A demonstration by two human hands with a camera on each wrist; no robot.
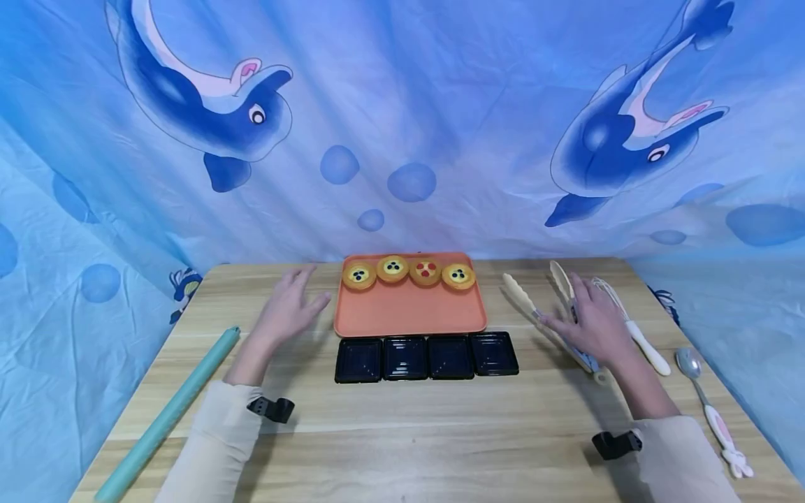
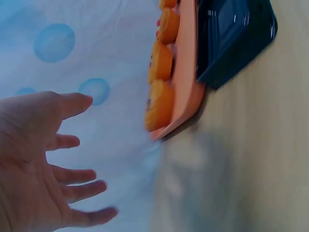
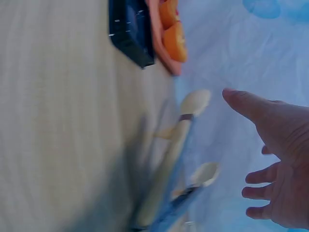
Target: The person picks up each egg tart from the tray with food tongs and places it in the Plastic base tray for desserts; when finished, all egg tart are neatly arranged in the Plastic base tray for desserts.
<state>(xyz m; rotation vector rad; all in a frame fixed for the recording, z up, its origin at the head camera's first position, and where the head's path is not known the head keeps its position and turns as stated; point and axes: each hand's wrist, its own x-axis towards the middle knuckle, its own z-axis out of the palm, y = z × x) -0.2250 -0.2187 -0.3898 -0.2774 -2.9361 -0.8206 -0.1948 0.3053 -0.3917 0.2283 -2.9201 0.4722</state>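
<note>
My left hand hovers to the left of the orange tray, fingers spread, holding nothing. On the tray's far side sit several egg tarts, one topped with red pieces and the others with dark dots. Over the tongs at the right is my right hand, its thumb and fingers apart. In the right wrist view this hand stands apart from the tongs, with nothing in it. Several black square dishes line the tray's near edge.
A teal rolling pin lies along the table's left side. To the right lie a whisk with a white handle and a spoon with a rabbit-shaped handle end. A blue dolphin-print curtain hangs behind the wooden table.
</note>
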